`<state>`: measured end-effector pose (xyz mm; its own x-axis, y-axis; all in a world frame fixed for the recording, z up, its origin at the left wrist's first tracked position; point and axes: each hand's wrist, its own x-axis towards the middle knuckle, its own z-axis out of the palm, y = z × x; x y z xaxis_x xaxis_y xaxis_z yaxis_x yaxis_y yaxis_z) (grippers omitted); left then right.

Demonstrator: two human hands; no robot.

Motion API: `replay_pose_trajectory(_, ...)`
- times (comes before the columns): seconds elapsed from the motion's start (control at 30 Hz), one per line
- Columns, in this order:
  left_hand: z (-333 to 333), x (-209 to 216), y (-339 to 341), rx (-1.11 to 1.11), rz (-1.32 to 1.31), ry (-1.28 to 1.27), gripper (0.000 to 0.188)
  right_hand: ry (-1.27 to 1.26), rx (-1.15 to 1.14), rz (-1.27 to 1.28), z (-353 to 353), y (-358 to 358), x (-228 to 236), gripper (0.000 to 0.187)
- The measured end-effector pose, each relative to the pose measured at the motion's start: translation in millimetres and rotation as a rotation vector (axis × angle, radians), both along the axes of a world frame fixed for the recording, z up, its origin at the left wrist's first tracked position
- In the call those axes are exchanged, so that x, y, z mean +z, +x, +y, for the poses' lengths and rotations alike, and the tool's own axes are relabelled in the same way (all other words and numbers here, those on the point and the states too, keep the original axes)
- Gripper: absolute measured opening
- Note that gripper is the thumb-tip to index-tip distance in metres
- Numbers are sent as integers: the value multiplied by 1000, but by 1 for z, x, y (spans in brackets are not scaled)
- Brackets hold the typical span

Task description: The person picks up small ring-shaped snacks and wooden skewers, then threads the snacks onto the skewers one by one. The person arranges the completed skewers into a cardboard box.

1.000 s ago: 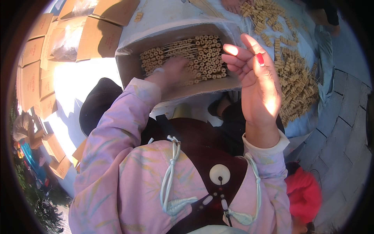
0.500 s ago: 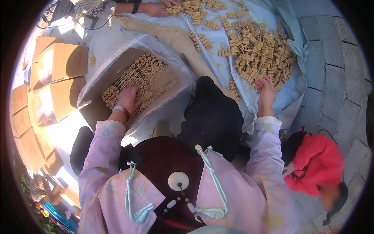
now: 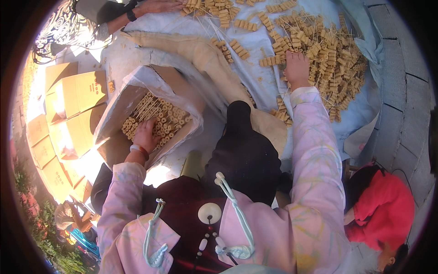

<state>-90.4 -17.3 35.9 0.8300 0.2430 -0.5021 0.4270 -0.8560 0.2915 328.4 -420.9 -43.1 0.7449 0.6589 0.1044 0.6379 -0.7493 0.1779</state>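
A cardboard box [image 3: 119,109] lined with a clear plastic bag is lying tilted open at the person's left, and it is holding skewers of tan ring-shaped pieces [image 3: 169,119] packed side by side, their thin sticks pointing toward the upper left. The left hand [image 3: 145,135] is resting palm down on those skewers inside the box, fingers spread flat and not gripping anything. A pale bracelet is sitting at its wrist.

The right hand [image 3: 296,67] is reaching far forward onto a pale blue sheet [image 3: 365,114], pressing down on the near edge of a large loose heap of skewers [image 3: 333,59]; whether the fingers are closing round any of them cannot be told, since the back of the hand is covering them.

Flat and folded cartons [image 3: 68,114] are glaring in the sun at the left, their details washed out. Another person's hand [image 3: 157,6] is being cut off by the top rim beside more skewers. A red garment [image 3: 385,212] at the lower right is partly running out of view.
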Motion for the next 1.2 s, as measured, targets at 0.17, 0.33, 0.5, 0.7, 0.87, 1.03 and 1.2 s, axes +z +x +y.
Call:
replay_pose_trajectory(0.17,1,-3,-2,6,-12,-27,74,-134,-27,243,-28,-5,-20,12)
replay_pose_trajectory(0.33,2,-6,-3,12,-23,-40,76,297,-231,280,-70,-51,-25,12)
replay_pose_trajectory(0.5,3,-9,-5,19,-79,-35,81,960,-863,599,-93,-135,-56,9)
replay_pose_trajectory(0.7,2,-8,-7,-54,-106,33,84,691,-995,573,-67,-149,-114,34)
replay_pose_trajectory(0.87,4,-7,-7,-42,-107,21,85,539,-926,584,-54,-136,-110,28)
replay_pose_trajectory(1.03,6,-9,-7,-1,-114,7,82,631,-827,778,-55,-150,-67,17)
replay_pose_trajectory(1.2,5,-13,-9,-4,-108,17,78,798,-637,748,-96,-190,-15,13)
